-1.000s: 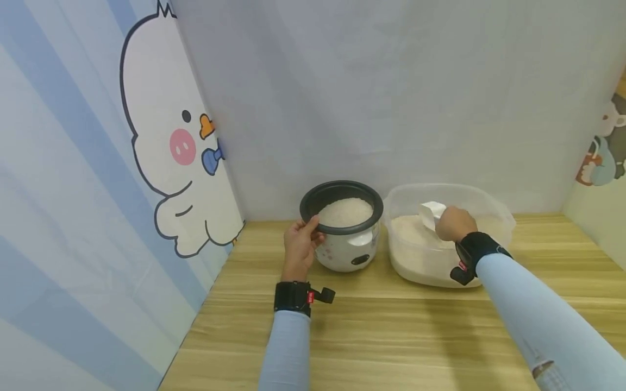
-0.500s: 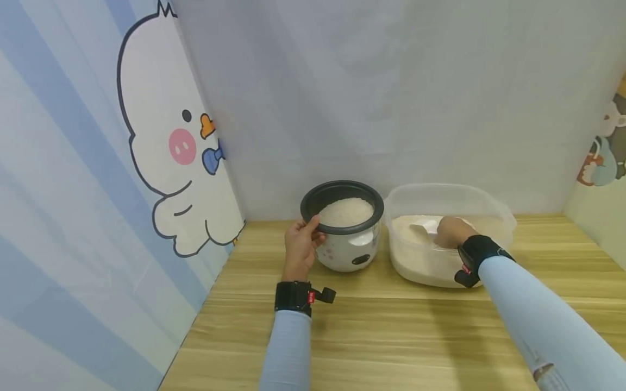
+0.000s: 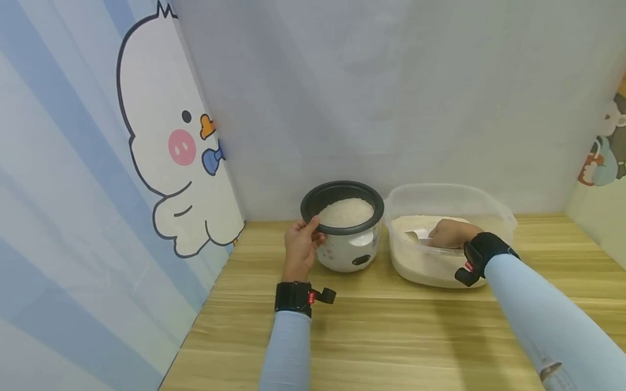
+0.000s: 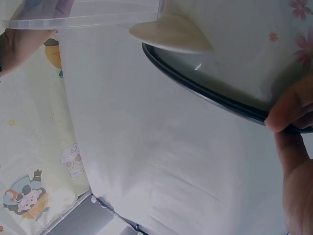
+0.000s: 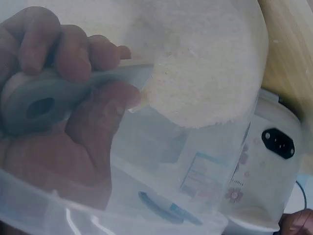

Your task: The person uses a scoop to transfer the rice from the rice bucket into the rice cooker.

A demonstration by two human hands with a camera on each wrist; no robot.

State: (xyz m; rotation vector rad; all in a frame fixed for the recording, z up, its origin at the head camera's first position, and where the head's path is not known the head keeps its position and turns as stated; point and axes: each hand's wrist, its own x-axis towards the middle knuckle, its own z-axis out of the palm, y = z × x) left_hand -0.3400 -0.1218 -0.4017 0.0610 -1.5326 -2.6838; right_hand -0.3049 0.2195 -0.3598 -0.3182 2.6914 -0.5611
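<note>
Right hand (image 3: 447, 234) has dropped lower since the earlier frame, fingers gripping the translucent plastic scoop (image 3: 414, 235), digging it into rice in the clear plastic tub (image 3: 499, 217). Left hand (image 3: 299, 245) is pinching the black rim of the white rice cooker (image 3: 348, 251), farther left.

From my feed, a light wood-grain worktop (image 3: 381, 336) fills the lower half of the head view. At nine o'clock I see a blue-and-white striped wall panel (image 3: 58, 228) bearing a white cartoon chick (image 3: 166, 146) with a pink cheek, orange beak and blue bow. A plain grey back wall (image 3: 381, 92) spans twelve o'clock. At three o'clock, a cartoon animal sticker (image 3: 603, 155) shows on the right wall.
</note>
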